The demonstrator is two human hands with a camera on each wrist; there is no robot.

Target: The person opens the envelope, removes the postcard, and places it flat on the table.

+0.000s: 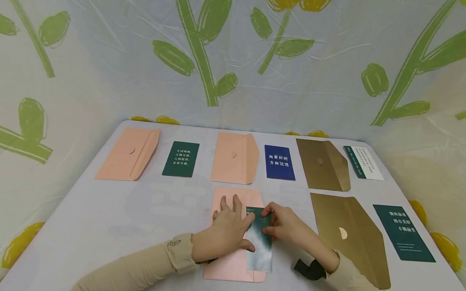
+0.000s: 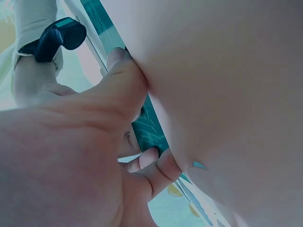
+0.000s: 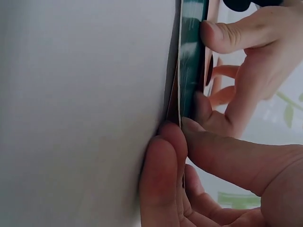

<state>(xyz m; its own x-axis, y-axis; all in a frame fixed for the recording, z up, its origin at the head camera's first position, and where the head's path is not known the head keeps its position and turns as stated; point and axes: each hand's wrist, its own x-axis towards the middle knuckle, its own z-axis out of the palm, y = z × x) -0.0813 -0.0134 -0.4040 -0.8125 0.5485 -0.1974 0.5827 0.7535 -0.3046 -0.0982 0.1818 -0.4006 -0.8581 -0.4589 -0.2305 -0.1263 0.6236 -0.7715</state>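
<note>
A pink envelope point(image 1: 225, 264) lies on the table at the front middle, its flap side to the right. On its right part lies a green-and-white card point(image 1: 260, 246), partly over the flap. My left hand point(image 1: 222, 234) rests on the envelope with spread fingers, its thumb and index finger at the card's left edge. With thumb and fingers, my right hand point(image 1: 289, 226) pinches the card's right edge near the top. The right wrist view shows the right thumb point(image 3: 227, 153) on the upright-looking card point(image 3: 191, 61); whether the flap is also pinched, I cannot tell.
Behind lie two pink envelopes point(image 1: 123, 159) point(image 1: 229, 165), a green card point(image 1: 181, 159) and a blue card point(image 1: 279, 162). Brown envelopes point(image 1: 316, 165) point(image 1: 349, 250), a white-and-green card point(image 1: 367, 165) and another green card point(image 1: 404, 234) are at right. A patterned cloth point(image 1: 127, 64) hangs around the table.
</note>
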